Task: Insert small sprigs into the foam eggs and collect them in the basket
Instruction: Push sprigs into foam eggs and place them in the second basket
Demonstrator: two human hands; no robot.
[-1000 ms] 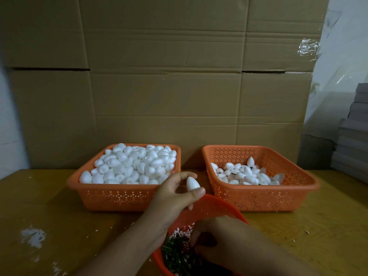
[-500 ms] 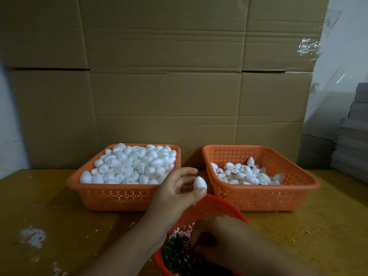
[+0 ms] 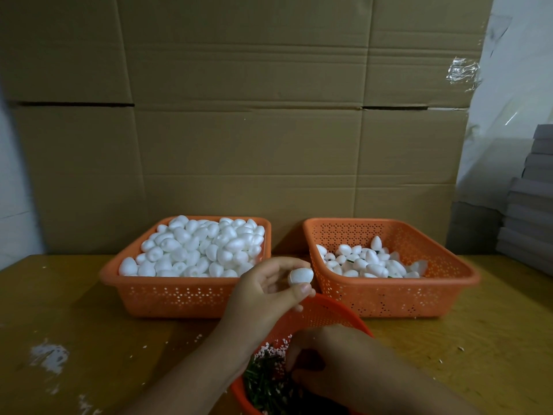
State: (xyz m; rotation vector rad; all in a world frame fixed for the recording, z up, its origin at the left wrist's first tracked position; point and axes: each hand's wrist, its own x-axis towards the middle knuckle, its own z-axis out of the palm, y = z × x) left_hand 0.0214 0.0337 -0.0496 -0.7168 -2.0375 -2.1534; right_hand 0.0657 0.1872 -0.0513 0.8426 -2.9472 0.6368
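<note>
The left hand [image 3: 263,292] pinches one white foam egg [image 3: 300,276] between thumb and fingertips; the right hand [image 3: 335,360] curls into the round orange bowl of green sprigs [image 3: 263,381], its grip hidden. This egg appears sprigless. The left orange basket [image 3: 185,295] brims with plain eggs; the right orange basket [image 3: 395,295] holds few, so most remains.

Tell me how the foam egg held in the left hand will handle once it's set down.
Probably very light: the left hand holds the foam egg with just thumb and fingers. Rounded, so it would likely roll. Foam probably dents if squeezed.
</note>
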